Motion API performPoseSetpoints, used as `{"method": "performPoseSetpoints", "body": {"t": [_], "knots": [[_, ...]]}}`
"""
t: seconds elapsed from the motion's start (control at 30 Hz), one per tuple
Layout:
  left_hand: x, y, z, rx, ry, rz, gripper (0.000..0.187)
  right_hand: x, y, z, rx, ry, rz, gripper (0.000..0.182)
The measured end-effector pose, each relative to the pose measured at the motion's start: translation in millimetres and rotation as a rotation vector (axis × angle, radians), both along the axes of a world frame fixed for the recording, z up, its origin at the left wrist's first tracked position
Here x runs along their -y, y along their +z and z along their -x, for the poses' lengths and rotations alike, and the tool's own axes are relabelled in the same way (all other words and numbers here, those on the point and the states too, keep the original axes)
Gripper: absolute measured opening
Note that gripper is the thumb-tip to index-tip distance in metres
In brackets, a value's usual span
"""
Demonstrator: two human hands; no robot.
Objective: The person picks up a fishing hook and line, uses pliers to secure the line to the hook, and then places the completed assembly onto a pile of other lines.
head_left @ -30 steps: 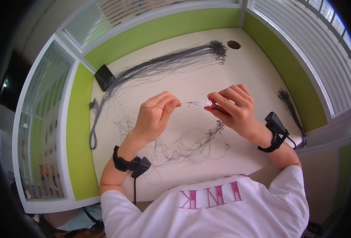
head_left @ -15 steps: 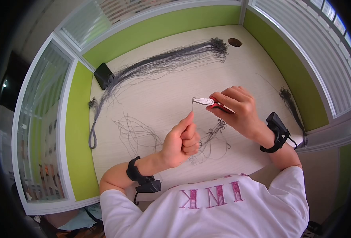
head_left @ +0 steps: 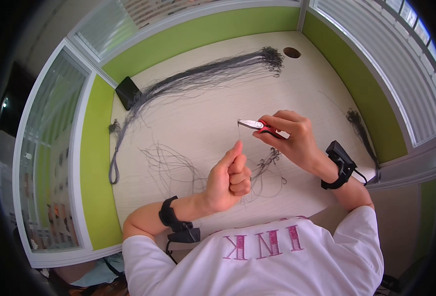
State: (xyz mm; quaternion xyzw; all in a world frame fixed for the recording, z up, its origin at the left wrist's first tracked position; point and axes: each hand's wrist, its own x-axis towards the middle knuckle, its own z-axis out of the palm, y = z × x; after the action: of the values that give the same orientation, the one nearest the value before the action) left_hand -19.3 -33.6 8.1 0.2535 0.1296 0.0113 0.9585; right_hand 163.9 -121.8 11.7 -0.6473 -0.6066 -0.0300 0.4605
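My right hand (head_left: 293, 135) is closed round small pliers (head_left: 264, 127) with red and black handles and silver jaws. At the jaw tips is a small dark curved piece (head_left: 238, 121), like a hook or loop; its exact form is too small to tell. A thin line (head_left: 239, 132) hangs from it down to my left hand (head_left: 229, 176). That hand is in a fist with the thumb on top, pinching the line. Behind my left hand lie loose dark lines (head_left: 173, 165) and a small cluster of curly ends (head_left: 272, 158), partly hidden.
A long bundle of dark lines (head_left: 198, 74) with curled ends stretches across the back of the table (head_left: 188, 118). It passes a black box (head_left: 128, 92) at the left. Another small bundle (head_left: 360, 129) lies at the right edge. Green partitions (head_left: 203, 42) border the table, with a round hole (head_left: 292, 52) near the corner.
The pliers' tips have moved slightly left and up. My left hand has shifted a little right and down, still on the line.
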Motion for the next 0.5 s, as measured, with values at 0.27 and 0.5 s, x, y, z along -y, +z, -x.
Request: {"method": "performPoseSetpoints", "body": {"t": [0.27,0.5], "knots": [[1.8,-0.9,-2.1,-0.034,0.038,-0.032,0.058,-1.6,-1.8,1.0,-0.04,0.013,0.006,0.022],[3.1,-0.3,-1.9,-0.072,0.086,-0.07,0.056,-3.7,-6.2,0.3,-0.076,-0.001,0.023,0.022]]}}
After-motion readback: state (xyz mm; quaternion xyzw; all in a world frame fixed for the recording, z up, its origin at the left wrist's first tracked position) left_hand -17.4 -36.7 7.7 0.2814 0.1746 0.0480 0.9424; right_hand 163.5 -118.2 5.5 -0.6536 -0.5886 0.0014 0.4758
